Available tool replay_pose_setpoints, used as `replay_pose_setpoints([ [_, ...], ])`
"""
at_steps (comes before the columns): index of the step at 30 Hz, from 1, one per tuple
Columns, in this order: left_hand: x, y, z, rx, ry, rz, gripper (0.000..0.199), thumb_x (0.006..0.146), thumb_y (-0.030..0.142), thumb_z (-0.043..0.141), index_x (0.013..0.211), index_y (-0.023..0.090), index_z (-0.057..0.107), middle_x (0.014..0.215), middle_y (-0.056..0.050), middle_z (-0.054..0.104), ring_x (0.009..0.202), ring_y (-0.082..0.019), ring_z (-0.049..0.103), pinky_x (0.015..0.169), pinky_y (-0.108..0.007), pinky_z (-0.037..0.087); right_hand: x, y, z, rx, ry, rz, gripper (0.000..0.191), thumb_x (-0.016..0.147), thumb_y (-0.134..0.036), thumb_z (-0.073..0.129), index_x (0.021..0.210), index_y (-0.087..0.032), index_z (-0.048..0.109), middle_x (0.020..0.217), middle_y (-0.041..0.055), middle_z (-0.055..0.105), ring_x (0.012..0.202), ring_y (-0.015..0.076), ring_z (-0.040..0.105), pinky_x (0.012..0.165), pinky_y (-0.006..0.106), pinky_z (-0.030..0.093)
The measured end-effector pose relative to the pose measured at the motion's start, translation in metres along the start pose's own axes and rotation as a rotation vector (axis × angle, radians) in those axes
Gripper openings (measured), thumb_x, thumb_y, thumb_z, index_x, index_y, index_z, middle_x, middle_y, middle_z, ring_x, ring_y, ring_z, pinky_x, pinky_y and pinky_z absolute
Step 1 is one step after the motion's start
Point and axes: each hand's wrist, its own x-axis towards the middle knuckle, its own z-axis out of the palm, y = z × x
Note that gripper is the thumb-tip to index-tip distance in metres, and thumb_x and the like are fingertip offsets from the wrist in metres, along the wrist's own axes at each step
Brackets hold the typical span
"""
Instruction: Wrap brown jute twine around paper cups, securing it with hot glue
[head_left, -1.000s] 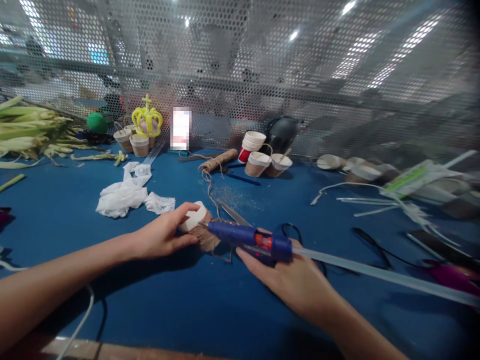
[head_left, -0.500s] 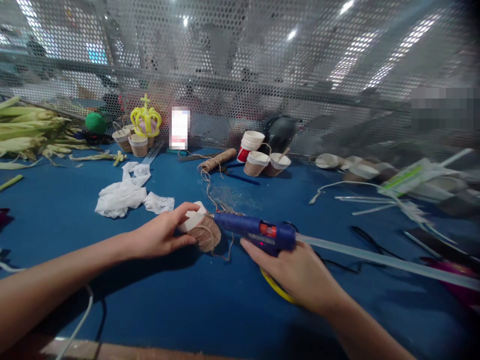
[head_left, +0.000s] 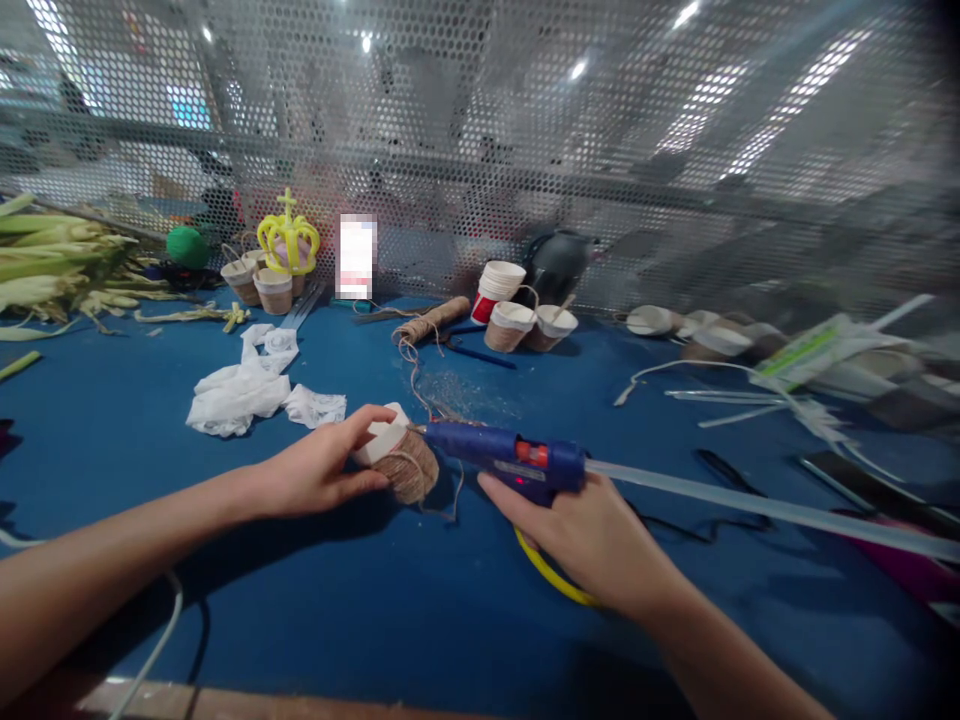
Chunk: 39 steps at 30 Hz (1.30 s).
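Note:
My left hand point(head_left: 334, 462) grips a small paper cup point(head_left: 406, 466) by its white rim end. The cup lies tilted on its side, its lower part wound with brown twine, and a loose strand trails from it on the table. In my right hand point(head_left: 581, 525) is a blue glue gun point(head_left: 506, 457), its nozzle at the cup's twine edge near my left fingers; whether it touches I cannot tell. A red light glows on the gun, and a long clear glue stick point(head_left: 750, 508) sticks out of its back. Something yellow and curved point(head_left: 553, 575) shows under my right hand.
A twine roll point(head_left: 433, 320) lies behind the cup, near twine-wrapped cups point(head_left: 511, 328) and a stack of paper cups point(head_left: 496, 293). White lace point(head_left: 238, 395) lies left, beside corn husks point(head_left: 60, 260). A white cord point(head_left: 675, 366) and glue sticks point(head_left: 720, 397) are at right. Perforated metal point(head_left: 450, 120) backs the blue table.
The whole view has shifted very slightly. Both hands keep their hold, and the glue gun's nozzle stays at the cup's twine edge.

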Motion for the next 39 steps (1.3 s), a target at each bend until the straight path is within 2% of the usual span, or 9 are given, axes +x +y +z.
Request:
replay_pose_setpoints([
  [3, 0.0, 0.001, 0.0, -0.007, 0.003, 0.0, 0.046, 0.081, 0.021, 0.049, 0.12, 0.014, 0.026, 0.097, -0.012, 0.062, 0.082, -0.019, 0.06, 0.073, -0.032, 0.047, -0.002, -0.001, 0.0, 0.011, -0.047, -0.023, 0.026, 0.081, -0.027, 0.041, 0.084, -0.023, 0.067, 0.057, 0.0018, 0.063, 0.056, 0.0172, 0.059, 0.053, 0.028, 0.047],
  [11, -0.001, 0.0, 0.001, -0.011, 0.005, 0.007, 0.045, 0.081, 0.021, 0.05, 0.119, 0.015, 0.027, 0.097, -0.011, 0.063, 0.083, -0.019, 0.061, 0.074, -0.031, 0.047, 0.004, -0.003, -0.002, -0.042, -0.036, -0.031, 0.028, 0.08, -0.023, 0.04, 0.082, -0.021, 0.068, 0.054, 0.0032, 0.062, 0.055, 0.0182, 0.059, 0.055, 0.03, 0.048],
  [15, 0.0, 0.0, 0.001, -0.004, 0.004, 0.007, 0.046, 0.081, 0.021, 0.049, 0.12, 0.014, 0.026, 0.098, -0.012, 0.063, 0.084, -0.02, 0.061, 0.074, -0.032, 0.046, 0.006, -0.011, -0.005, 0.016, -0.055, 0.027, 0.028, 0.081, -0.024, 0.039, 0.078, -0.019, 0.066, 0.056, 0.0033, 0.062, 0.05, 0.016, 0.057, 0.05, 0.028, 0.047],
  [21, -0.001, -0.003, 0.001, 0.007, 0.011, 0.011, 0.045, 0.082, 0.023, 0.049, 0.121, 0.015, 0.027, 0.1, -0.012, 0.062, 0.086, -0.021, 0.06, 0.075, -0.034, 0.046, -0.001, 0.001, -0.001, 0.037, -0.029, 0.008, 0.022, 0.078, -0.029, 0.046, 0.082, -0.022, 0.067, 0.057, 0.0022, 0.063, 0.058, 0.0179, 0.059, 0.055, 0.028, 0.047],
  [25, 0.0, -0.002, 0.001, -0.003, 0.011, 0.019, 0.045, 0.082, 0.021, 0.049, 0.12, 0.015, 0.027, 0.1, -0.012, 0.062, 0.086, -0.02, 0.06, 0.075, -0.033, 0.047, -0.004, -0.001, 0.003, 0.02, -0.045, 0.0, 0.022, 0.08, -0.028, 0.045, 0.083, -0.022, 0.067, 0.053, 0.0009, 0.061, 0.054, 0.016, 0.058, 0.052, 0.026, 0.045],
  [27, 0.0, -0.002, 0.001, 0.001, 0.017, 0.027, 0.044, 0.082, 0.02, 0.049, 0.12, 0.015, 0.028, 0.099, -0.012, 0.062, 0.085, -0.019, 0.061, 0.074, -0.031, 0.047, -0.004, -0.005, 0.004, -0.032, -0.054, -0.029, 0.024, 0.08, -0.025, 0.043, 0.081, -0.023, 0.067, 0.053, 0.0011, 0.062, 0.052, 0.0156, 0.057, 0.05, 0.025, 0.044],
  [31, 0.0, -0.001, 0.001, 0.007, 0.02, 0.034, 0.044, 0.081, 0.019, 0.049, 0.119, 0.016, 0.028, 0.101, -0.012, 0.062, 0.085, -0.018, 0.06, 0.073, -0.03, 0.047, -0.004, -0.01, 0.006, -0.286, -0.051, -0.217, 0.035, 0.076, -0.01, 0.037, 0.082, -0.022, 0.069, 0.059, 0.0052, 0.066, 0.055, 0.0192, 0.059, 0.052, 0.029, 0.044],
  [33, 0.0, -0.001, 0.001, 0.011, 0.015, 0.033, 0.044, 0.082, 0.019, 0.049, 0.12, 0.015, 0.028, 0.101, -0.012, 0.062, 0.086, -0.019, 0.06, 0.074, -0.031, 0.047, -0.004, -0.01, 0.008, -0.345, -0.052, -0.257, 0.037, 0.072, -0.007, 0.037, 0.084, -0.022, 0.069, 0.062, 0.0059, 0.067, 0.058, 0.0213, 0.06, 0.054, 0.032, 0.045],
  [39, -0.001, -0.002, 0.001, 0.037, 0.012, 0.03, 0.045, 0.082, 0.022, 0.049, 0.121, 0.015, 0.027, 0.097, -0.011, 0.063, 0.081, -0.019, 0.061, 0.071, -0.031, 0.047, -0.004, -0.01, 0.015, -0.207, -0.029, -0.098, 0.026, 0.077, -0.015, 0.043, 0.077, -0.023, 0.067, 0.058, 0.0032, 0.064, 0.061, 0.02, 0.06, 0.056, 0.029, 0.046],
])
